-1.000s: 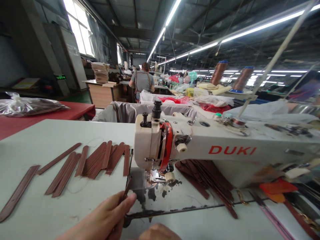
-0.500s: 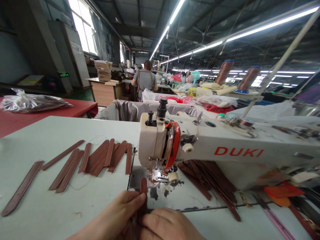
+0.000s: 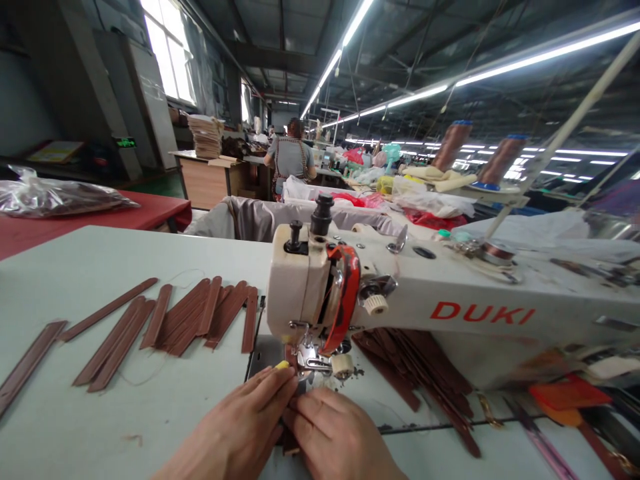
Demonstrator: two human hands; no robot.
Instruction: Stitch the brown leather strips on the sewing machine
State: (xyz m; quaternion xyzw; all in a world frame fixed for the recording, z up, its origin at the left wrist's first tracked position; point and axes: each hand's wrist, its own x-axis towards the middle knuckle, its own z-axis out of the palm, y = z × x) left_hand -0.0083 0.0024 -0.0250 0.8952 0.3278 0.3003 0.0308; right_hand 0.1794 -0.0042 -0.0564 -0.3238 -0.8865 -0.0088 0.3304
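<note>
Gripping the brown strip [image 3: 291, 443] with both hands, we have it on the bed of the sewing machine [image 3: 296, 287], right by the presser foot [image 3: 311, 360]. Our left hand [image 3: 245, 410] lies along its left side, fingers together and bent, the tips closed on it just short of the foot. Our right hand [image 3: 337, 430] is on its other side, fingers curled in and closed against it; the fingertips are partly hidden. A short stretch shows beyond our left fingertips and another below, between our hands. A small yellow thing [image 3: 283, 365] sits at our left fingertips; we cannot tell what it is.

Over on the red table [image 3: 165, 208], a clear plastic bag [image 3: 60, 197] holds something dark brown, its pieces too blurred to make out. Behind the machine stands a bin [image 3: 250, 217] with a grey lining, its inside partly hidden from us.

Our strip's long axis runs away from us, its far end pointing toward the machine head. Similar loose strips [image 3: 183, 320] slant across the white table [image 3: 125, 257] to our left, and a heap of brown strips [image 3: 415, 363] lies under the machine's arm.
</note>
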